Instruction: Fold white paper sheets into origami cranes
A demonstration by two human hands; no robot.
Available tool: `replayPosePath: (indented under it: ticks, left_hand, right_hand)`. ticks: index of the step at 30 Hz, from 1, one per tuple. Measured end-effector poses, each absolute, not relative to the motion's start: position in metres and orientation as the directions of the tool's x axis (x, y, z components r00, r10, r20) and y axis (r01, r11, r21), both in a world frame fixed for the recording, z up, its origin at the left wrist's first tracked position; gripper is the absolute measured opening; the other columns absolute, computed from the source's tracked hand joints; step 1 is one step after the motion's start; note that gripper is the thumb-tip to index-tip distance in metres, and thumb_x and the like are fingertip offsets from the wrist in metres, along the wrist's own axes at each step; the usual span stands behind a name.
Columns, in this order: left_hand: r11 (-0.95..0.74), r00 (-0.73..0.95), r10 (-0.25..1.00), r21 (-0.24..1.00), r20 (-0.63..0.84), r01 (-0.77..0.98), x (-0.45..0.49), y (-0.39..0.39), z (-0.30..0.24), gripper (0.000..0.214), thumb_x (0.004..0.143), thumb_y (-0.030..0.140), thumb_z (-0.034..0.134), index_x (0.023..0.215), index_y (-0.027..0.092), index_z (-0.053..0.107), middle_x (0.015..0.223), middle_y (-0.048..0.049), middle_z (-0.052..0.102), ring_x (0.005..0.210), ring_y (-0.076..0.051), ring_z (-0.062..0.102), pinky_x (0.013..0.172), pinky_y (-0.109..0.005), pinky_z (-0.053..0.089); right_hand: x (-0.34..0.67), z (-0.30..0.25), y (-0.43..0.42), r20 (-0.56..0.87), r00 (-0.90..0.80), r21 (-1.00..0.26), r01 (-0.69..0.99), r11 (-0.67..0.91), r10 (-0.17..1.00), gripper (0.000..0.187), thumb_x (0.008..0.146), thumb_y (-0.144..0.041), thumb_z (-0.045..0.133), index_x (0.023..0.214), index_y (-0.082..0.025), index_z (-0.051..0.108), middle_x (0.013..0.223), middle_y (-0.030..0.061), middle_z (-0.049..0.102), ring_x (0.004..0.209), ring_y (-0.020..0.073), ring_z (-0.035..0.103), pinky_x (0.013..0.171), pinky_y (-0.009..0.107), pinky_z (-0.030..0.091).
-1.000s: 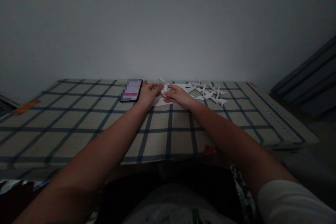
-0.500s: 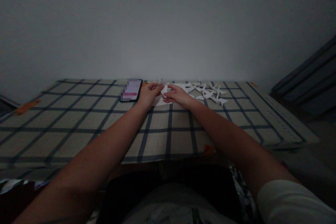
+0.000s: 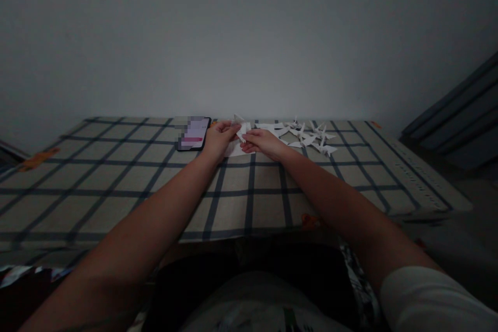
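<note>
Both my arms reach far forward over a checked cloth (image 3: 116, 176). My left hand (image 3: 218, 138) and my right hand (image 3: 261, 141) pinch a small folded white paper piece (image 3: 242, 129) between their fingertips, held just above the cloth. Under the hands lies a flat white paper sheet (image 3: 234, 151). Several finished white paper cranes (image 3: 307, 136) lie in a cluster just right of my right hand.
A phone (image 3: 193, 134) with a lit screen lies on the cloth left of my left hand. A plain wall stands right behind the far edge. The cloth's right edge (image 3: 428, 187) drops off toward a dark slatted panel (image 3: 459, 119).
The hands stay in place. The folded paper between the fingertips has shifted slightly, its tip showing a little higher and more to the left than before.
</note>
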State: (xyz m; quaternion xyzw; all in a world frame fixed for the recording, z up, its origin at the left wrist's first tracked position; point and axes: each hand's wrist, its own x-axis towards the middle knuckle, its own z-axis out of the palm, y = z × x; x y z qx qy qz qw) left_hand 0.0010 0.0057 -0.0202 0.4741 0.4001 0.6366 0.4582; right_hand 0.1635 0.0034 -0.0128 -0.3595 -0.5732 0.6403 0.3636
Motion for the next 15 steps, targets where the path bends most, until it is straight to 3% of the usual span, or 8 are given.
replayPosePath:
  ticks: [3,15]
  left_hand:
    - [-0.276,-0.129,0.958,0.942,0.254,-0.191,0.0014,0.0047,-0.0195,0.043,0.055,0.041,0.09,0.083,0.015,0.07,0.078,-0.0022,0.071,0.067,-0.012,0.062,0.068,-0.026,0.051]
    - [-0.305,-0.098,0.951,0.945,0.295,-0.119,-0.0007,0.0042,-0.0201,0.041,0.059,0.05,0.089,0.073,0.015,0.074,0.07,-0.0006,0.066,0.064,-0.012,0.058,0.065,-0.024,0.05]
  right_hand:
    - [0.1635,-0.0108,0.0013,-0.049,-0.489,-0.999,0.006,-0.053,0.871,0.021,0.099,-0.022,0.057,0.082,-0.013,0.065,0.074,0.0063,0.07,0.066,0.0106,0.065,0.066,0.022,0.056]
    - [0.1629,-0.0029,-0.0049,-0.033,-0.484,-0.997,0.083,0.009,0.875,0.027,0.097,-0.012,0.056,0.071,-0.013,0.063,0.068,0.003,0.067,0.059,0.0092,0.062,0.064,0.023,0.054]
